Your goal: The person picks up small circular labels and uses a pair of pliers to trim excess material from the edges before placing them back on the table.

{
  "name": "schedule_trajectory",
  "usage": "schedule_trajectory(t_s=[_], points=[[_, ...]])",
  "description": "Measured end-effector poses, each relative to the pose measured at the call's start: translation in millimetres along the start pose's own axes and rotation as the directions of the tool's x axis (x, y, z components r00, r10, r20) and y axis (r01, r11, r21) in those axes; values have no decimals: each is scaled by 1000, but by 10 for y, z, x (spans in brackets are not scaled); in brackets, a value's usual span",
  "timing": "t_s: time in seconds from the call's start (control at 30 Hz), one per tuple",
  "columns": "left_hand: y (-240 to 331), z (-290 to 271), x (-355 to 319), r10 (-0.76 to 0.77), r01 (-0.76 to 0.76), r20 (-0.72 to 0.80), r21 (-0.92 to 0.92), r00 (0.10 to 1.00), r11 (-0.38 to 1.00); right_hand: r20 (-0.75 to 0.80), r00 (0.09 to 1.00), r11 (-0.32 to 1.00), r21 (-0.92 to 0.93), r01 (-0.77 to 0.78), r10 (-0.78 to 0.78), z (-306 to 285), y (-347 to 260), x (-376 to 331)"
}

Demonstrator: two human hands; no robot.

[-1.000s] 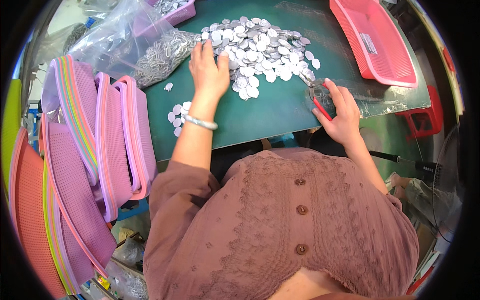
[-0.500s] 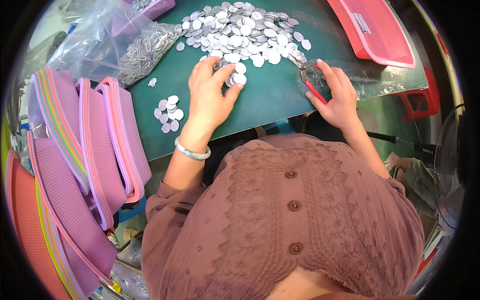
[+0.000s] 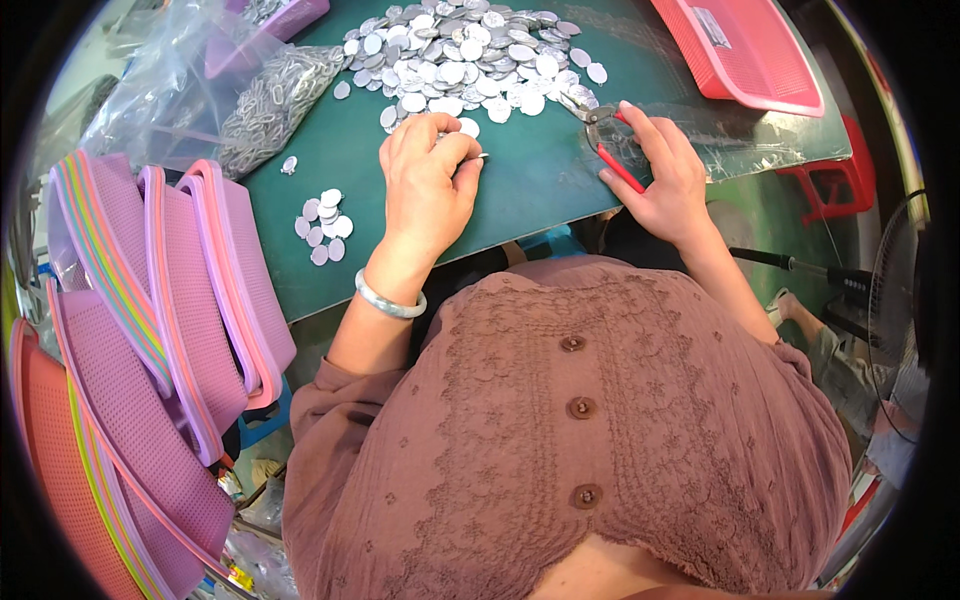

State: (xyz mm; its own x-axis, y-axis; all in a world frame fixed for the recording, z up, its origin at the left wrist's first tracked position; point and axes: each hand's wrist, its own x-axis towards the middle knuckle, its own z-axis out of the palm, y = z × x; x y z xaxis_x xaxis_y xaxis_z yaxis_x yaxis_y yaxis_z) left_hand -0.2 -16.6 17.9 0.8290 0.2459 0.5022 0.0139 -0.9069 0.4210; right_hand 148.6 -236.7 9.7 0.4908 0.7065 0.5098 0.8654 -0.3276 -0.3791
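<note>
My left hand (image 3: pixel 430 188) is over the green table, its thumb and forefinger pinched on a small silver disc (image 3: pixel 483 156) seen edge-on. More discs peek out beyond its knuckles. My right hand (image 3: pixel 662 170) holds red-handled pliers (image 3: pixel 622 168), with the handles spread apart and the metal jaws pointing at the heap. That heap of flat, oval silver discs (image 3: pixel 480 60) spreads across the far part of the table. A smaller cluster of discs (image 3: pixel 325 225) lies to the left of my left wrist, and a single piece (image 3: pixel 289 165) sits farther left.
A clear plastic bag of metal links or clips (image 3: pixel 280 105) lies at the far left, by a purple basket (image 3: pixel 265 40). Stacked purple baskets (image 3: pixel 205 300) stand along the left edge. A pink basket (image 3: pixel 745 60) rests far right, with a red stool (image 3: pixel 835 180) beyond the table edge (image 3: pixel 560 228).
My left thumb and forefinger have closed together on a disc, and the discs that lay beneath that hand are now largely hidden. The pliers remain spread in my right hand.
</note>
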Motion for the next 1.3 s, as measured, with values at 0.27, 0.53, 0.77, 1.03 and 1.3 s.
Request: schedule_trajectory(t_s=[0.27, 0.53, 0.77, 1.03, 1.3], points=[[118, -88, -41, 63, -51, 177, -67, 982, 996, -20, 999, 999, -35, 28, -29, 27, 40, -22], [25, -178, -119, -36, 29, 192, 42, 981, 999, -17, 1000, 1000, -10, 20, -20, 23, 34, -10], [-58, -120, -121, -33, 5, 106, 257, 994, 966, -18, 1000, 999, -25, 25, -25, 26, 46, -13], [76, -31, -6, 83, -105, 279, 62, 957, 993, -30, 999, 999, -21, 35, -36, 42, 68, -13], [271, 30, 40, -14, -5, 259, 73, 966, 997, -40, 999, 999, -18, 36, -37, 38, 65, -16]])
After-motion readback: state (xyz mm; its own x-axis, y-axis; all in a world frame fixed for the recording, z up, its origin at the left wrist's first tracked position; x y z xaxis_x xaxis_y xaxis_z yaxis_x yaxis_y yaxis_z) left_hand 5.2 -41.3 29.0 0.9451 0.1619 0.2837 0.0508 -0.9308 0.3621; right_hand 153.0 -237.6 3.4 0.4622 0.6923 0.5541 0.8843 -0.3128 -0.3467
